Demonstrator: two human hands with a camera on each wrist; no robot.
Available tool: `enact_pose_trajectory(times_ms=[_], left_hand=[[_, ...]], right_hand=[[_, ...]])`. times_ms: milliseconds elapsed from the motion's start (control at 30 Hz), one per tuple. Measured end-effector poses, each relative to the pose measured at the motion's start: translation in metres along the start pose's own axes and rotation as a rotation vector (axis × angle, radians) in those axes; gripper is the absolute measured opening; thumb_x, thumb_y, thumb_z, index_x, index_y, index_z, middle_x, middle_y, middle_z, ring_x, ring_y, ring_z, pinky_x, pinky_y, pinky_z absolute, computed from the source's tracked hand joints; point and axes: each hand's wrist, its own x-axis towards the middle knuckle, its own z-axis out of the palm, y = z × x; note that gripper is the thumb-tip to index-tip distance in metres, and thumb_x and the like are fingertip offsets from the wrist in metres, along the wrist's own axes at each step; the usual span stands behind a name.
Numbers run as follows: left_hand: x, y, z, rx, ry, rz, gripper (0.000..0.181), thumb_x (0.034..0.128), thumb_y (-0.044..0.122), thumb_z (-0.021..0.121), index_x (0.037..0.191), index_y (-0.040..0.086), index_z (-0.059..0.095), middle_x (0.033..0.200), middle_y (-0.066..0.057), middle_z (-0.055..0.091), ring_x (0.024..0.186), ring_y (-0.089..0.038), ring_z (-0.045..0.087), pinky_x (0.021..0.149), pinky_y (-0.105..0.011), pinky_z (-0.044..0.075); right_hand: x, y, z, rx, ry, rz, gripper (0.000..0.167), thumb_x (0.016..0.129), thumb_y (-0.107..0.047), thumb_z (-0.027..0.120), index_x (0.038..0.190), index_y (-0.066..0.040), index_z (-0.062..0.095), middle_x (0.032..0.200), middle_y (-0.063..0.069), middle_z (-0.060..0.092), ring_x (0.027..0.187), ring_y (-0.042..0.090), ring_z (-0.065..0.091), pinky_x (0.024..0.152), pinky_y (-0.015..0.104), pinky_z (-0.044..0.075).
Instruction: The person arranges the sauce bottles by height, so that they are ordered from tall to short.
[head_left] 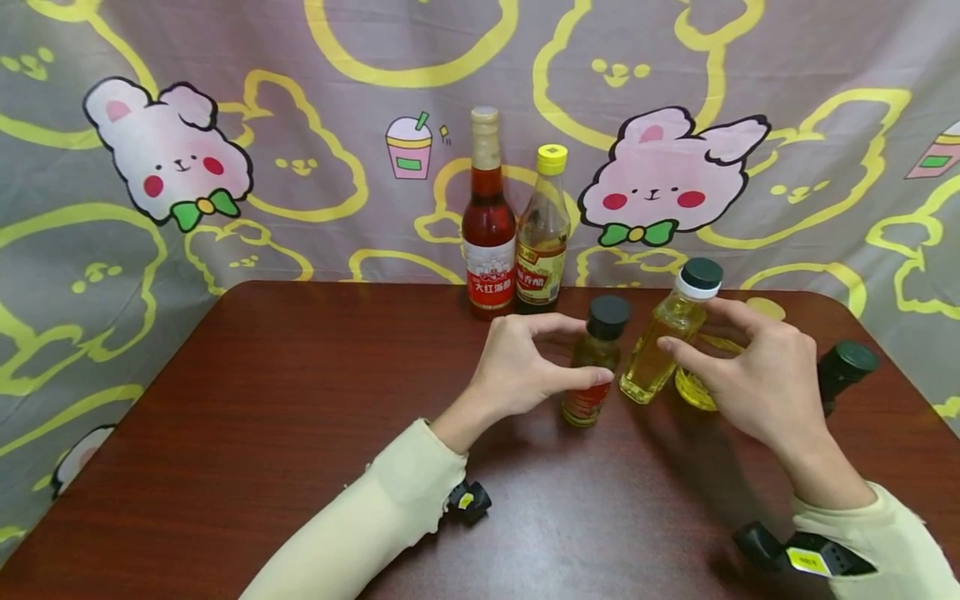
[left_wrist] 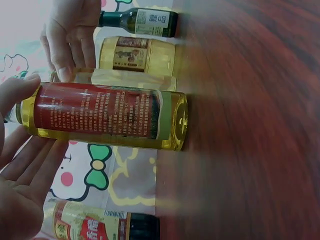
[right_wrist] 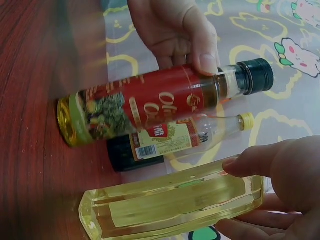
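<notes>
My left hand (head_left: 517,367) grips an olive oil bottle (head_left: 583,407) near its shoulder, thumb on one side and fingers on the other. It has a black cap and a red label reading "Olive Oil", clear in the right wrist view (right_wrist: 157,100). To its right, my right hand (head_left: 772,383) holds an angular clear bottle of pale yellow oil (head_left: 651,354) between thumb and fingers. Its dark green cap sits on a white collar, and the bottle leans to the right. Whether either base touches the table cannot be told.
At the back of the brown table (head_left: 300,400) stand a red vinegar bottle (head_left: 491,275) and a yellow-capped bottle (head_left: 542,258). Partly behind my right hand are a rounded yellow oil bottle (head_left: 696,392) and a dark green bottle (head_left: 843,367). A patterned curtain (head_left: 300,233) hangs behind.
</notes>
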Motion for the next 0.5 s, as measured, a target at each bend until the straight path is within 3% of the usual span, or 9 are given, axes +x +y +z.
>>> enact_pose_trajectory(times_ms=[133, 333, 500], left_hand=[[-0.003, -0.001, -0.009, 0.004, 0.027, -0.008, 0.048, 0.0738, 0.029, 0.099, 0.117, 0.014, 0.082, 0.112, 0.002, 0.082, 0.108, -0.008, 0.072, 0.089, -0.029, 0.06], [-0.008, -0.004, -0.023, -0.003, 0.057, -0.043, 0.048, 0.0737, 0.027, 0.099, 0.117, 0.015, 0.082, 0.109, 0.002, 0.083, 0.096, -0.008, 0.077, 0.09, -0.041, 0.063], [-0.012, -0.007, -0.03, -0.001, 0.068, -0.058, 0.046, 0.0746, 0.03, 0.099, 0.116, 0.018, 0.082, 0.106, 0.004, 0.083, 0.092, -0.007, 0.077, 0.089, -0.044, 0.063]], right_hand=[[-0.001, 0.0, 0.0, -0.006, 0.013, -0.013, 0.065, 0.085, -0.033, 0.091, 0.137, -0.001, 0.069, 0.12, 0.03, 0.075, 0.111, 0.051, 0.071, 0.069, 0.019, 0.039], [-0.001, 0.0, 0.002, 0.007, 0.009, -0.017, 0.065, 0.085, -0.032, 0.09, 0.137, 0.001, 0.069, 0.12, 0.031, 0.075, 0.111, 0.053, 0.07, 0.064, 0.009, 0.036], [-0.002, 0.0, 0.003, -0.001, 0.007, -0.013, 0.065, 0.086, -0.032, 0.089, 0.137, 0.002, 0.068, 0.123, 0.031, 0.074, 0.114, 0.052, 0.064, 0.066, 0.017, 0.04]])
